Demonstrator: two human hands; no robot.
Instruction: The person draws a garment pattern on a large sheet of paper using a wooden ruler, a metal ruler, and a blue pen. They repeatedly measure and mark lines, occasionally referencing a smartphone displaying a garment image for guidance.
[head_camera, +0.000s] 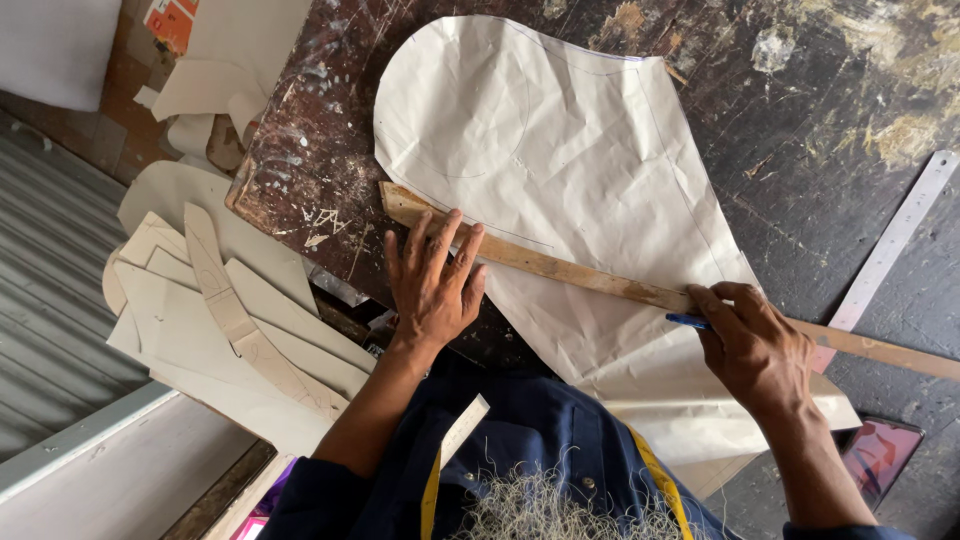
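The left hand (435, 280) lies flat, fingers spread, pinning the wooden stick (560, 268) on the paper (560, 150) so the right hand (750, 345), closed round a blue pen (685, 321), can rule along it

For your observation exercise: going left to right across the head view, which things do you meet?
Stack of paper pattern pieces → left hand pressing the wooden straightedge → right hand holding a blue pen → metal ruler.

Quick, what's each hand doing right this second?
Left hand: open, fingers spread, pressing flat on the wooden straightedge over the paper sheet.
Right hand: closed around a blue pen, tip against the straightedge.
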